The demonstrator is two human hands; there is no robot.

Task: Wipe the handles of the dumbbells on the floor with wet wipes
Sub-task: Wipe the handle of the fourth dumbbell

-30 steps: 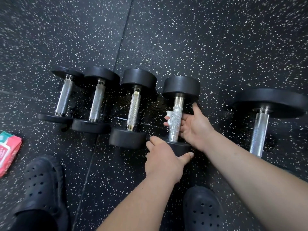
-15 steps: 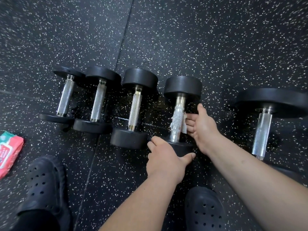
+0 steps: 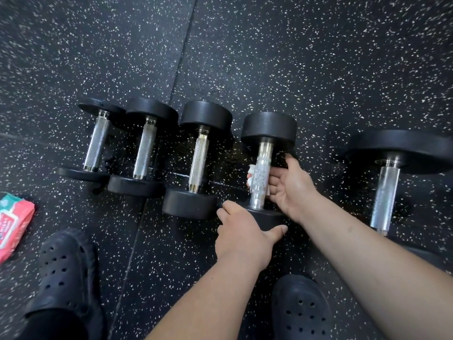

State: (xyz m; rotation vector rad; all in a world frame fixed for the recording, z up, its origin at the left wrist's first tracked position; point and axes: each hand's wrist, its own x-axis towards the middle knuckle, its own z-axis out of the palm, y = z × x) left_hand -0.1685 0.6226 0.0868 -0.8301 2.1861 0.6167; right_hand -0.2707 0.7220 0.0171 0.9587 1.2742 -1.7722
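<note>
Head view, clerk asking: Item one, what is lying on the floor [image 3: 294, 57]?

Checker answering: Five dumbbells [image 3: 199, 163] are lying in a row across the middle of the frame, bars pointing up-frame. Four small ones are sitting close together at left and centre. A larger dumbbell [image 3: 386, 192] is lying apart at the right edge.

Clerk: Item two, which one is being handled?

Checker: The fourth dumbbell [image 3: 268, 128] from the left. The right hand [image 3: 291, 187] is curling round its handle [image 3: 261, 177] from the right side, thumb pointing up-frame, fingers passing behind the bar. A white wet wipe [image 3: 251, 169] is showing at the fingertips on the bar's left side, held against the metal.

Clerk: Item three, what is the left hand [image 3: 242, 235] doing?

Checker: It is gripping the near black weight of the same dumbbell, fingers curling over the top, thumb stretching along the lower right edge.

Clerk: Item four, sundries?

Checker: A red and green wipes pack [image 3: 12, 229] is lying at the left edge, well apart from the row. Two black perforated shoes [image 3: 66, 273] are standing at the bottom of the frame, one at lower left, one under the forearms.
</note>
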